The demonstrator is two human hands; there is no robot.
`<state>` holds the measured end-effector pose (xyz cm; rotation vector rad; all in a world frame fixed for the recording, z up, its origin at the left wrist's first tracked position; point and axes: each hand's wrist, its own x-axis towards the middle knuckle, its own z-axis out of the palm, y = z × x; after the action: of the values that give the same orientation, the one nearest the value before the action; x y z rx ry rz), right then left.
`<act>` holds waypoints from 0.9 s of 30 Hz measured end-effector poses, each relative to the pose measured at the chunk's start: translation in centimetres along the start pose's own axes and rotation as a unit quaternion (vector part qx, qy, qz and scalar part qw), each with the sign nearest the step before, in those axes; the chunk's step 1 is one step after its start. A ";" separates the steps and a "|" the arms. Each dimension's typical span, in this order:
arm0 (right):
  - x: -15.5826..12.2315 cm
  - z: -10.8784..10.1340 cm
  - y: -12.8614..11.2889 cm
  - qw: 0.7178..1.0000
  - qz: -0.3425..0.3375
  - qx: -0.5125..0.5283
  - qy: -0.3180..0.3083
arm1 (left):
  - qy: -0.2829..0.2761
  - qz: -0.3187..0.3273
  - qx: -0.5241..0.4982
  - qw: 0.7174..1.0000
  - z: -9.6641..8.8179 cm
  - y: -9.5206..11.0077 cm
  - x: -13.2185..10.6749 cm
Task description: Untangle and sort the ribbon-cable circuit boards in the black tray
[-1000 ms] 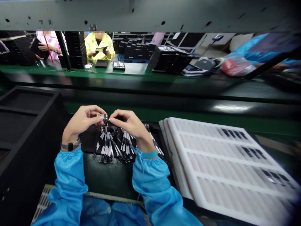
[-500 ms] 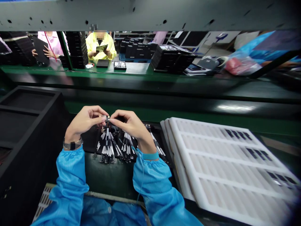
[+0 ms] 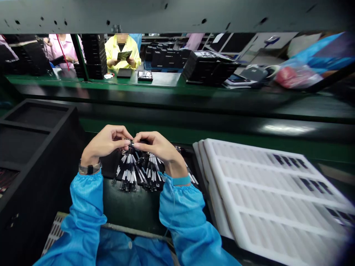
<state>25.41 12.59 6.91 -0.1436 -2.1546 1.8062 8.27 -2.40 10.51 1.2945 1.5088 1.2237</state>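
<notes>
Both hands meet above a dark tray, fingertips almost touching. My left hand is pinched closed on one side of a small flex cable with a metallic end. From the other side, my right hand pinches the same piece between thumb and forefinger. Fingers cover most of it, so its full shape is hidden. Fanned bunches of black-and-white flex cables lie just below, spread over the tray and its near edge. Part of the bunch to the right is hidden behind my right wrist.
A stack of white slotted foam trays leans at the right, holding several dark pieces. A black compartmented box stands at the left. Beyond the dark rail, a co-worker in yellow handles a flat item near stacked black trays.
The view has shifted slightly, so the scene sits a little further right. My hands have drawn closer around the small flex cable. A co-worker in pink has lowered a dark panel.
</notes>
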 end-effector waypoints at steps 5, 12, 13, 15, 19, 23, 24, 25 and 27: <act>0.0 0.1 -0.2 1.000 0.007 0.003 -0.014 | -0.005 0.001 0.000 1.000 -0.1 -0.1 0.0; 0.3 -0.2 0.3 1.000 -0.003 -0.003 -0.020 | 0.002 -0.004 0.002 1.000 0.0 -0.3 0.2; 0.3 -0.2 0.4 1.000 -0.006 -0.002 -0.020 | 0.003 -0.006 0.002 1.000 0.0 -0.3 0.2; 0.4 -0.1 0.4 1.000 -0.009 0.003 -0.019 | 0.005 -0.010 -0.003 1.000 0.0 -0.4 0.2; 0.5 0.2 0.5 1.000 -0.001 0.027 0.001 | 0.019 -0.004 -0.030 0.999 0.0 -0.5 0.2; 0.5 0.3 0.8 0.996 0.020 0.081 0.016 | 0.055 0.006 -0.025 0.998 0.0 -0.4 0.2; 0.4 0.2 0.9 0.995 0.024 0.097 0.012 | 0.062 0.006 -0.019 0.998 -0.1 -0.4 0.2; 0.3 0.1 1.0 0.993 0.026 0.111 0.007 | 0.067 0.006 -0.013 0.998 -0.2 -0.4 0.2; 0.1 -0.1 1.1 0.991 0.025 0.130 -0.001 | 0.076 0.005 0.001 0.997 -0.4 -0.4 0.1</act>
<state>25.18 12.96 5.91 -0.1353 -1.9100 2.0938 7.77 -2.40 10.25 1.2342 1.6119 1.3544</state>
